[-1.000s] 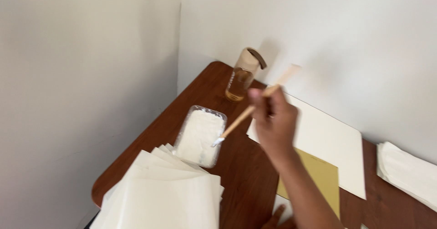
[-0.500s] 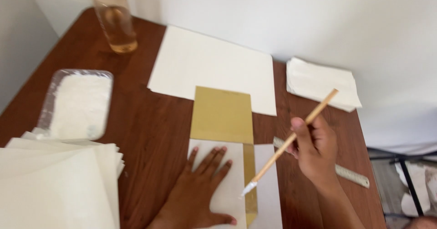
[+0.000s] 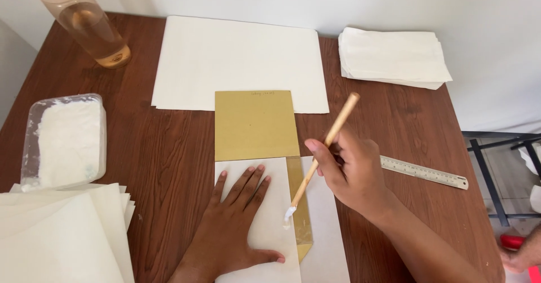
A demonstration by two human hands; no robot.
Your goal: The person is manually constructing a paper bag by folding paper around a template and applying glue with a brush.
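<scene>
On white paper [image 3: 265, 226], left hand [image 3: 234, 226] flat; right hand [image 3: 352, 173] grips brush [image 3: 321, 156].

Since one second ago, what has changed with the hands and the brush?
The right hand carried the brush from the white paste tub to the folded paper's edge. The left hand came to lie flat on the paper. The grip on the brush is unchanged.

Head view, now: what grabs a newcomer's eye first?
The right hand holds a wooden-handled brush, its white-loaded tip at the edge of a white sheet that the left hand presses flat over a gold card, front centre of the brown table. At far left sits a clear tub of white paste, with a steel ruler right of the hands.
</scene>
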